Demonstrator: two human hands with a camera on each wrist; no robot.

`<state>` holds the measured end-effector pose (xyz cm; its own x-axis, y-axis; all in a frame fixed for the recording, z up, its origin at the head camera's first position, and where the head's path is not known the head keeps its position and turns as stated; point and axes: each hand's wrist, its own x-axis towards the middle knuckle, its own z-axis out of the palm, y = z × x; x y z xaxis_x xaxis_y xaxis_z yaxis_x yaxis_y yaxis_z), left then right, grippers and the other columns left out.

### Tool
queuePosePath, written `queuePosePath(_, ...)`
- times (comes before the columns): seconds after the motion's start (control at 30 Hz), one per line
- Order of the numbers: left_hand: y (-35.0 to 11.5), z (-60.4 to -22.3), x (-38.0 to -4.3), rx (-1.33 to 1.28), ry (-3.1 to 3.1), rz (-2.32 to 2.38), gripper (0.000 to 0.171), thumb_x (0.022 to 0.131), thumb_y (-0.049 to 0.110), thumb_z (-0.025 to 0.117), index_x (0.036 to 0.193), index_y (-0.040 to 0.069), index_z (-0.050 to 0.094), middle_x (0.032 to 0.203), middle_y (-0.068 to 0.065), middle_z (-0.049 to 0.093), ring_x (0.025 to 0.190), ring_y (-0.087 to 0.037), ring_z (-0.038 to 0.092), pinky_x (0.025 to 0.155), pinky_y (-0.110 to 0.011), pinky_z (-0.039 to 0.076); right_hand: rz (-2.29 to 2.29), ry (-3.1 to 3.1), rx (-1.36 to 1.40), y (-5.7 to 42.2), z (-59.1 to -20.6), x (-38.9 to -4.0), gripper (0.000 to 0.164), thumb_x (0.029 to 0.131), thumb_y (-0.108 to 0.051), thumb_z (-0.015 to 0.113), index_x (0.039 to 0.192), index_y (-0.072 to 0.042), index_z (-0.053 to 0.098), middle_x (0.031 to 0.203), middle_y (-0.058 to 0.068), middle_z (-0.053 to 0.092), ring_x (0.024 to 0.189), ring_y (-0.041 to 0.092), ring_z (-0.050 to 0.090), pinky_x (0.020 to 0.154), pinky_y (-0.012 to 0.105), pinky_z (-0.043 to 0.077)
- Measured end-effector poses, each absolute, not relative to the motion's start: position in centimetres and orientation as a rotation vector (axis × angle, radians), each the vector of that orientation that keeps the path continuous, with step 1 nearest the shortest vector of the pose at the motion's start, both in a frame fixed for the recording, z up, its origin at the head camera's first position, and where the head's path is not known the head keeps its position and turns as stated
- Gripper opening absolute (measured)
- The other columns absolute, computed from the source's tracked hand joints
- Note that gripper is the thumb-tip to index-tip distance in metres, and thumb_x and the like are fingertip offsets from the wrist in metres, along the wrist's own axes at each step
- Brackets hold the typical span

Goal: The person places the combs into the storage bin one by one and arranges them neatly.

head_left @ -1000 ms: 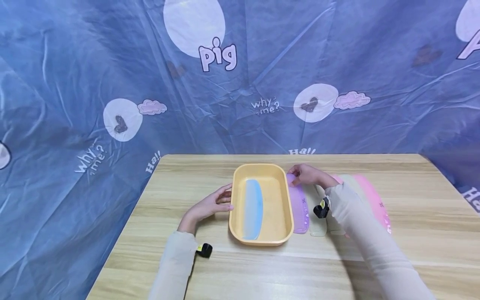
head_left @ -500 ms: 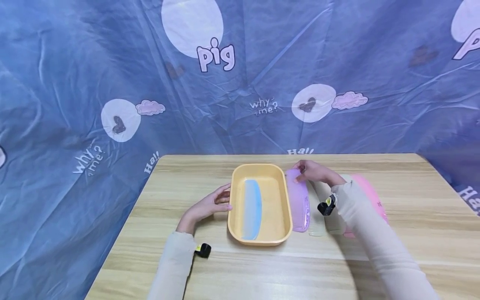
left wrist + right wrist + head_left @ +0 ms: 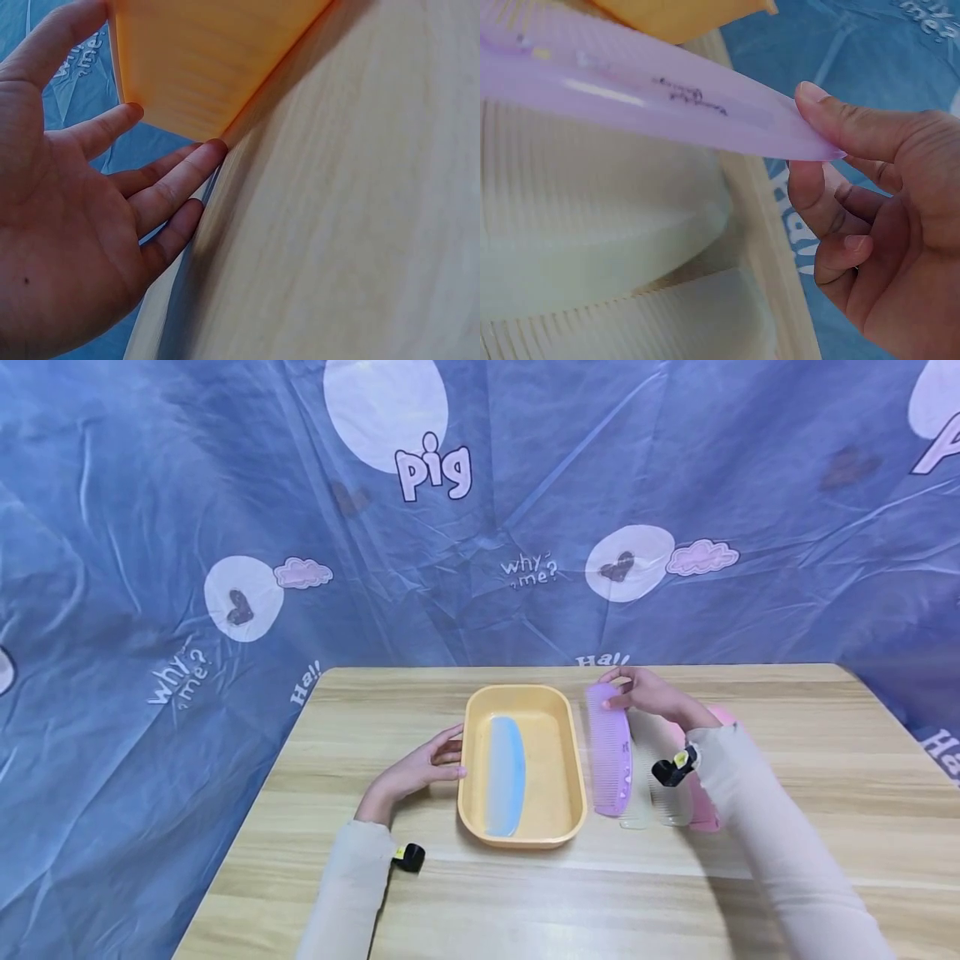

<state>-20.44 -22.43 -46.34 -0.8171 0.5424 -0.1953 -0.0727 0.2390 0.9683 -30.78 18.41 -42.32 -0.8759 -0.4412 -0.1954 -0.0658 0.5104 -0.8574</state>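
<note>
A purple comb is held up at its far end by my right hand, to the right of the yellow tray. In the right wrist view, the thumb lies over the tip of the comb and a bent index finger under it. My left hand rests against the tray's left side, thumb at the rim. In the left wrist view, the fairly straight fingers touch the outer wall of the tray. A blue comb lies inside the tray along its left half.
Right of the purple comb, pale translucent combs and a pink comb lie on the wooden table, partly under my right forearm. A blue printed cloth hangs behind the table's far edge.
My right hand has lifted the purple comb from beside the tray and shifted it right and away from me, tilting it. The left hand and tray have stayed in place.
</note>
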Motion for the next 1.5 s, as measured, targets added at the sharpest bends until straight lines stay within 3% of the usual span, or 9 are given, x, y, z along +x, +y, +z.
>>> queuePosePath(0.27,-22.4,-46.4,-20.5,0.440,2.012,1.611,0.085,0.090,0.019,0.068,0.156,0.017,0.014,0.153,-0.021,0.030,0.140,-0.038,0.035,0.114,-0.047,0.034,-1.436,2.378,-0.318,20.0,-40.7,-30.5,0.053,0.089,-0.013,0.068,0.133,0.003,0.044,0.080,-0.013,0.066,0.073,0.001,0.058,0.064,0.024,0.044)
queuePosePath(0.53,-22.4,-45.9,-20.7,0.445,2.019,1.608,0.085,0.090,0.018,0.068,0.156,0.015,0.013,0.153,-0.023,0.030,0.141,-0.039,0.033,0.115,-0.050,0.032,-1.709,2.227,-0.282,21.0,-39.9,-29.8,0.027,0.091,-0.009,0.065,0.113,-0.021,0.054,0.078,-0.016,0.069,0.071,-0.001,0.061,0.060,0.020,0.044)
queuePosePath(1.33,-22.4,-46.1,-20.5,0.417,2.015,1.605,0.085,0.090,0.018,0.068,0.156,0.018,0.015,0.154,-0.020,0.032,0.141,-0.036,0.033,0.115,-0.049,0.032,-1.777,2.138,-0.385,15.4,-38.4,-30.2,0.030,0.091,-0.005,0.064,0.117,-0.013,0.051,0.079,-0.014,0.070,0.069,0.001,0.062,0.057,0.019,0.044)
queuePosePath(1.5,-22.4,-46.0,-20.6,0.433,2.022,1.605,0.084,0.091,0.016,0.067,0.156,0.017,0.014,0.153,-0.022,0.031,0.141,-0.038,0.033,0.115,-0.049,0.032,-1.763,2.101,-0.392,13.9,-38.8,-29.9,0.035,0.089,-0.001,0.064,0.120,-0.008,0.049,0.078,-0.014,0.070,0.066,0.002,0.059,0.053,0.018,0.038)
